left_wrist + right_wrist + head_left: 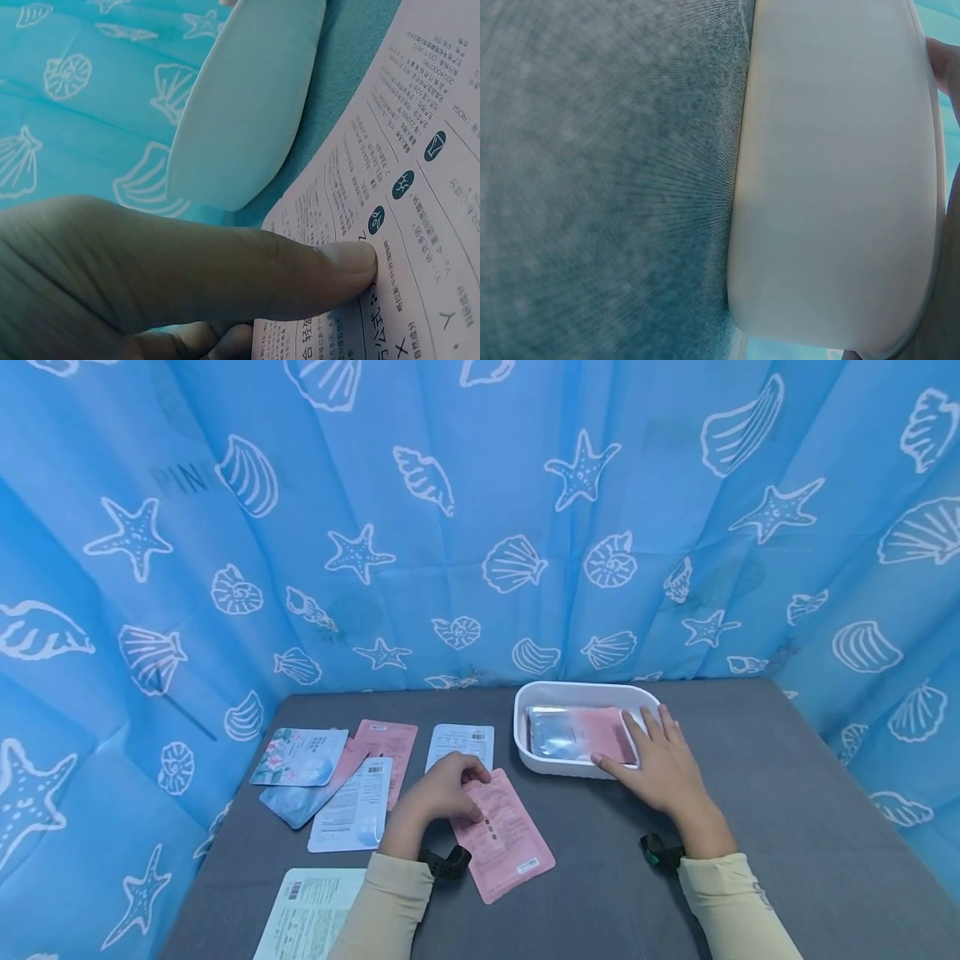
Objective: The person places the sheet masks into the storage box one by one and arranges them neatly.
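Observation:
My left hand (447, 789) pinches a pink face mask packet (510, 852) near its upper left edge. In the left wrist view the thumb (300, 277) presses on its printed face, with other fingers at the edge, partly hidden. The packet's lower end lies over the table. My right hand (663, 764) rests on the right end of a white plastic tub (555, 768), fingers spread over the rim and thumb at its front. In the right wrist view the tub's outer wall (832, 180) fills much of the picture. Inside the tub lies a silver and pink packet (577, 733).
Left of my left hand lie several packets: a floral one (300, 757), a pink one (393, 743) and a white-blue one (352, 806). Behind that hand is a pale blue packet (461, 739); a green one (311, 906) lies in front. A shell-patterned curtain (510, 610) borders the grey table (600, 893).

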### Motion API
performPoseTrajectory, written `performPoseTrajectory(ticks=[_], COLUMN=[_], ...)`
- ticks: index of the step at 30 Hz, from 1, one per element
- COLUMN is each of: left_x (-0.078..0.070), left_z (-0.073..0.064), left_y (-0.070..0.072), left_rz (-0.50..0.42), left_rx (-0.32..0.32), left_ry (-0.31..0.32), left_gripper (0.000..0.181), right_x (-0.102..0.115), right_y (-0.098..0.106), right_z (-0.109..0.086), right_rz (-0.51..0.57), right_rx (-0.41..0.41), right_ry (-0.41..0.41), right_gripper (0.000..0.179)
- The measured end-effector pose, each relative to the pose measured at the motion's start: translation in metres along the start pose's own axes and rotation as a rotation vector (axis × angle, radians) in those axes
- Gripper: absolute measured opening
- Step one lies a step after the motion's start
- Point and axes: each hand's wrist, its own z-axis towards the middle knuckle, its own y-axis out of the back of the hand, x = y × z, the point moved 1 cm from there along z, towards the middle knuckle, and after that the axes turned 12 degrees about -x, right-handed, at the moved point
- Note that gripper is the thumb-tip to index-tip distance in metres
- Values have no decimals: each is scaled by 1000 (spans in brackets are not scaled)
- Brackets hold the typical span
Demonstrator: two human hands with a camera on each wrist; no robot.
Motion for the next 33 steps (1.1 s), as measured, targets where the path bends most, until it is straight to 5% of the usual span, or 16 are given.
performPoseTrajectory(ticks=[18,33], left_x=[3,1], left_z=[1,-2], left_y=[4,15], left_rz=[19,-73], left_rx=[31,19], left_ry=[6,-40], left_gripper=[37,33], right_x=[-2,-3], right_y=[-2,-2], right_z=[1,3], right_rz=[-10,-2], right_rx=[-1,-7], right_ry=[6,5], right_gripper=[107,108])
